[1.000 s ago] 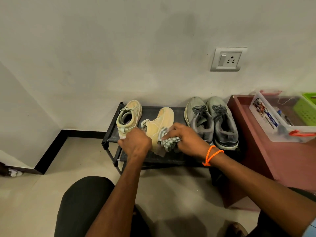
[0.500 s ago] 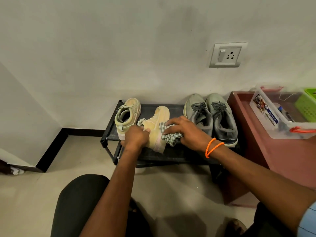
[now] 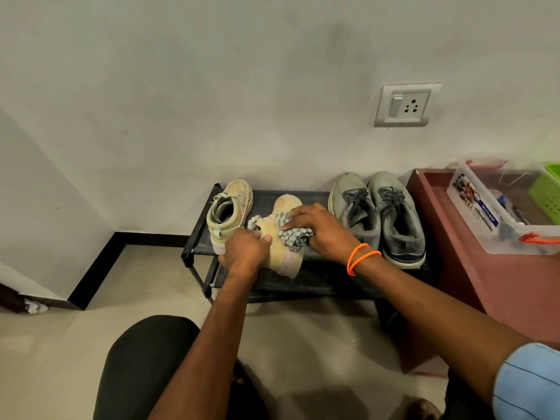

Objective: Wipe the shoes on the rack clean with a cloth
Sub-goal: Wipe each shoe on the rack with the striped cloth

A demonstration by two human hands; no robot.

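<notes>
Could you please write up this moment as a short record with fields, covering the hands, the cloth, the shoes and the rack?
left hand: grips the heel end of the tan shoe, holding it tilted on the rack
right hand: presses the checked cloth against the tan shoe's side
second tan shoe: stands on the rack, left of the held one
grey shoes: a pair side by side at the rack's right end, untouched
rack: black, low, against the wall
right wrist: orange bands
</notes>
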